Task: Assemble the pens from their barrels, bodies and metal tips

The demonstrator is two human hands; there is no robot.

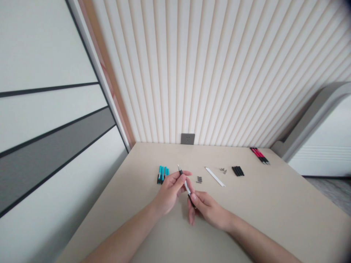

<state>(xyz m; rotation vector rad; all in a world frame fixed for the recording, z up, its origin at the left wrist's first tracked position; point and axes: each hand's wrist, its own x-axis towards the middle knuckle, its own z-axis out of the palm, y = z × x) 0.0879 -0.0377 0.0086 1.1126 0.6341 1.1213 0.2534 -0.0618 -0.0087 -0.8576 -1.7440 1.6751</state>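
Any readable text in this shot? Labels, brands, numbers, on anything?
Nothing legible. Any markings on the slim white-and-black pen, teal pens, matte black pens and red-and-black pens are too small or blurred to read. The grey square wall socket shows no readable text.

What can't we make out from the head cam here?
Head view:
White-and-black pen: middle and lower end partly hidden by the left hand and right hand; grip unclear.
Small grey parts: too small to identify.
Small metal parts: too small to identify.
Red-and-black pens: far off, too small for detail.
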